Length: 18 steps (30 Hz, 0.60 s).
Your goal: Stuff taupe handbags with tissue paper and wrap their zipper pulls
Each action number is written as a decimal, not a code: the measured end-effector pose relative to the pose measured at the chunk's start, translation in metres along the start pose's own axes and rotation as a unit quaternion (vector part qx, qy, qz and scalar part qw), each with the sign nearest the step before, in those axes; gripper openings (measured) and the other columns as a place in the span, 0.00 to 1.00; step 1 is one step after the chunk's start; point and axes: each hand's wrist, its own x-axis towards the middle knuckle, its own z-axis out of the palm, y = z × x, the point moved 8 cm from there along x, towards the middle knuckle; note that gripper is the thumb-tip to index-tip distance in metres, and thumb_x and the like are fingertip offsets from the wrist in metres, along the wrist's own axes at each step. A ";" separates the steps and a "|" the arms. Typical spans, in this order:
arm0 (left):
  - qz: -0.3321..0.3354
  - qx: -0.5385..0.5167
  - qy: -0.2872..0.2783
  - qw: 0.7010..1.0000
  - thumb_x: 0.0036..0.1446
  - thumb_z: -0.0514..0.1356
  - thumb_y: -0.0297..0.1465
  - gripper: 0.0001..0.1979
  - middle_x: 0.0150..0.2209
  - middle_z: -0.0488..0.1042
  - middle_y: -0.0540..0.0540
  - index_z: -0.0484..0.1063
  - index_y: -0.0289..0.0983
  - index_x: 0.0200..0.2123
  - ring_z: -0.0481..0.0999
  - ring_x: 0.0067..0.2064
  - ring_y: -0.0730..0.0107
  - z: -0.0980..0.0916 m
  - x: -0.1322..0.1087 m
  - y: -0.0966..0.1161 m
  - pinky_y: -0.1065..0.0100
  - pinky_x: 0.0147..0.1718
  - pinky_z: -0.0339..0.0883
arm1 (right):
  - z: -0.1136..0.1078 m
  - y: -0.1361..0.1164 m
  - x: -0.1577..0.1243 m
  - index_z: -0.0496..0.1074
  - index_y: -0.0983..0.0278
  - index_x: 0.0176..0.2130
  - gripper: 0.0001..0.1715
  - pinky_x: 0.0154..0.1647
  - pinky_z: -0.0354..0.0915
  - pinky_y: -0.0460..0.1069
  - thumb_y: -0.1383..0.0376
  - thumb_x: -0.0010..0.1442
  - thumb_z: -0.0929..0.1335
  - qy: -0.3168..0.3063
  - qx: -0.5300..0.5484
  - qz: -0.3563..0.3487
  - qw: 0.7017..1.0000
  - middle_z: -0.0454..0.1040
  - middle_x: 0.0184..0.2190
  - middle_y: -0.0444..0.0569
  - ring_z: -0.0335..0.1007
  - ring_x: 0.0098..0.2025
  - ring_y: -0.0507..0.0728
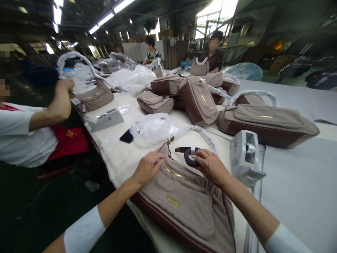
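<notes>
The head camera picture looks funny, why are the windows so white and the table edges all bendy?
In the head view, the windows and ceiling lights are blown out to white glare, while the floor at left stays dark. The wide lens bends the table outward. The near bag under both hands is sharp; faces are blurred.

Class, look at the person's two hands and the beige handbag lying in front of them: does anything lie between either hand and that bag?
Nothing visible does. The left hand rests directly on the beige handbag; the right hand, just above it, holds a coiled dark strap.
</notes>
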 end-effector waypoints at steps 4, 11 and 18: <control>0.090 0.102 -0.186 0.973 0.57 0.54 0.28 0.09 0.40 0.74 0.43 0.71 0.36 0.40 0.74 0.40 0.61 0.059 0.008 0.044 0.62 0.39 0.69 | 0.030 0.025 0.013 0.73 0.64 0.41 0.11 0.49 0.59 0.55 0.66 0.57 0.68 -0.045 -0.046 0.015 0.998 0.70 0.47 0.53 0.58 0.54 0.62; 0.182 0.180 -0.218 0.942 0.59 0.49 0.25 0.10 0.34 0.71 0.45 0.70 0.36 0.34 0.73 0.31 0.69 0.068 -0.007 0.059 0.70 0.30 0.69 | 0.031 0.036 0.001 0.73 0.66 0.40 0.10 0.49 0.60 0.54 0.68 0.55 0.68 -0.038 -0.014 0.032 0.999 0.69 0.47 0.54 0.57 0.54 0.62; 0.270 0.090 -0.019 0.958 0.53 0.53 0.20 0.10 0.37 0.71 0.43 0.70 0.36 0.37 0.73 0.38 0.69 0.009 -0.035 0.070 0.71 0.37 0.71 | 0.023 0.013 0.024 0.74 0.65 0.33 0.06 0.40 0.64 0.48 0.68 0.50 0.71 -0.060 0.084 -0.024 0.994 0.70 0.38 0.52 0.63 0.47 0.59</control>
